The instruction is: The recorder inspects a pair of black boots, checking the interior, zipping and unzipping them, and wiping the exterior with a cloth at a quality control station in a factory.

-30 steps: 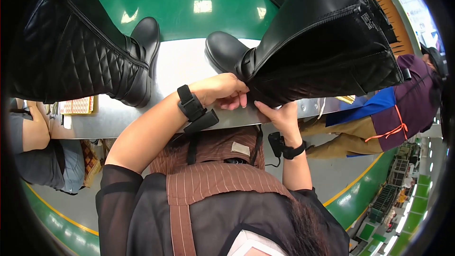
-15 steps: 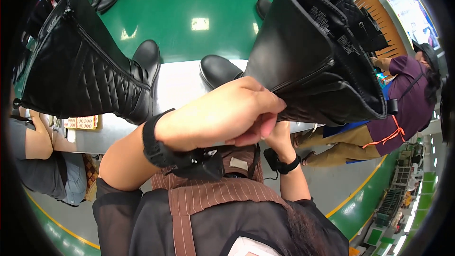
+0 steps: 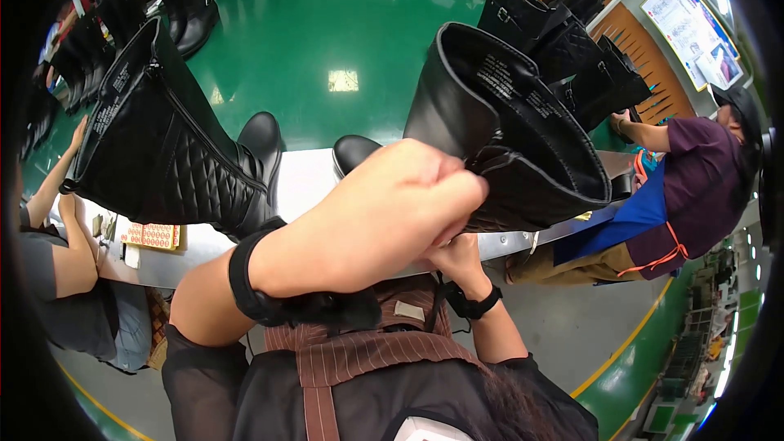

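A tall black boot [image 3: 441,106] stands in front of me on the right, its wide shaft leaning toward me and its mouth facing up. My left hand [image 3: 392,212] crosses in front of the shaft, fingers pinched at the upper part of its side zip; the zip pull itself is hidden by them. Lower down, my right hand [image 3: 459,265] is closed against the near side of the same boot, its fingers partly covered by the left hand. To the left stands a second black boot [image 3: 192,159] with a quilted side and a zip, touched by neither hand.
Both boots are on a metal-edged table [image 3: 306,184] beside a green surface [image 3: 278,49]. More black boots [image 3: 563,41] stand at the back right and far left. A yellow-edged printed card [image 3: 153,234] lies near left. Co-workers are at both sides, one in a purple shirt [image 3: 702,167].
My left hand is closer to the boot's top edge along the zip. The boot's mouth is turned more toward me. The view has tilted up, showing more of the far side.
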Demonstrator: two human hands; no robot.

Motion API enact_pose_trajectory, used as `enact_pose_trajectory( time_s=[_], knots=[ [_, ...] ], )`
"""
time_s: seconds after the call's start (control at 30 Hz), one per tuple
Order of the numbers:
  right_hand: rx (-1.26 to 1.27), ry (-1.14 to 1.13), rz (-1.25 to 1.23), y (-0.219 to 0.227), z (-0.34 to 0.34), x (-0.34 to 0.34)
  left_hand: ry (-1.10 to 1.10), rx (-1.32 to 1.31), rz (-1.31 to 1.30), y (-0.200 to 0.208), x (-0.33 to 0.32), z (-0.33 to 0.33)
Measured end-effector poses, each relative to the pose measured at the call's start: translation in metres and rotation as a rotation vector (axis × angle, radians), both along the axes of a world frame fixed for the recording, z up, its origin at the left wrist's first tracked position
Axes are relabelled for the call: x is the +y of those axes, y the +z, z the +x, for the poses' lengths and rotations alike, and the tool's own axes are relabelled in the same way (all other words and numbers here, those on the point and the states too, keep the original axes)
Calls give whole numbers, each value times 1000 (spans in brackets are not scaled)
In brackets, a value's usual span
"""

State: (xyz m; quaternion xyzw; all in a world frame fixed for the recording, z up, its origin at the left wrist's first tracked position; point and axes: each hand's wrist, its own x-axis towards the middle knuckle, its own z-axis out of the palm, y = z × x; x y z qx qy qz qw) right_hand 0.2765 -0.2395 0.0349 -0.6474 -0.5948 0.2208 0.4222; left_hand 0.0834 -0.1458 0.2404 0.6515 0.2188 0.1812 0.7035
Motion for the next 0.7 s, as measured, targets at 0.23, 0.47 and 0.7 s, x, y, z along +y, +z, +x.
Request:
enact_pose_trajectory(
  time_s=[0.23,0.47,0.7],
  knots=[
    [18,-7,134,-2,-1,1,523,-295,1002,-1,11,4],
    [45,32,123,-3,1,3,382,-226,978,-11,16,3],
    [45,34,48,-8,7,4,366,-470,730,-32,17,13]
  ],
)
